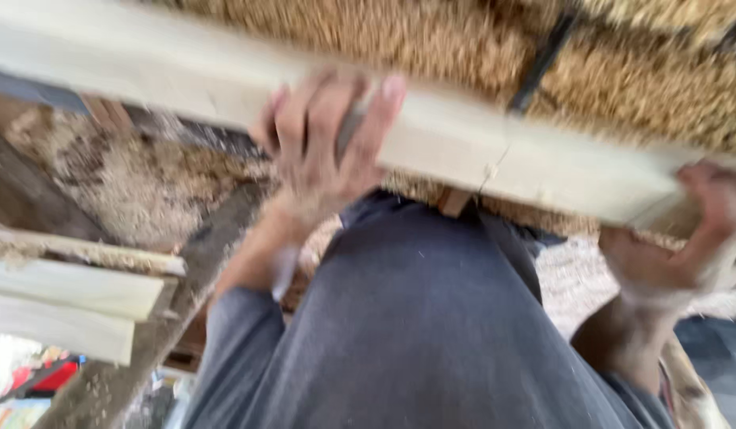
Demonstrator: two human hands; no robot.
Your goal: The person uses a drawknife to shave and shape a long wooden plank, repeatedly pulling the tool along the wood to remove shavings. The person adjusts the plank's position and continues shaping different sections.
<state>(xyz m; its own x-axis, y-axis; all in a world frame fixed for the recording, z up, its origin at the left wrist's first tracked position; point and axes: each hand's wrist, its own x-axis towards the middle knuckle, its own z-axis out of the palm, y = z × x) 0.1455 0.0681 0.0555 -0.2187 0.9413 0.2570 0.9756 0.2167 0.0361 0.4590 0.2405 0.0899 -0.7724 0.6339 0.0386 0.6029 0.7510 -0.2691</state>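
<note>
The pale wooden plank (463, 151) runs across the upper frame, held clear of any bench, above the sawdust heap (137, 187). Judge it stiff, fairly heavy and long; rough-sawn faces should grip well, though dust may reduce friction. Support it at two separated points, as shown. Your left hand (324, 139) wraps the plank near mid-length, fingers curled closed over its edge. Your right hand (689, 238) cups the near end from below, fingers closed around it. The surface is light, squared, with a small crack. Stacked boards (74, 306) lie at lower left.

Both hands, left hand (324, 139) and right hand (685, 238), fingers around a pale wooden plank (495, 151) above sawdust (137, 187).
</note>
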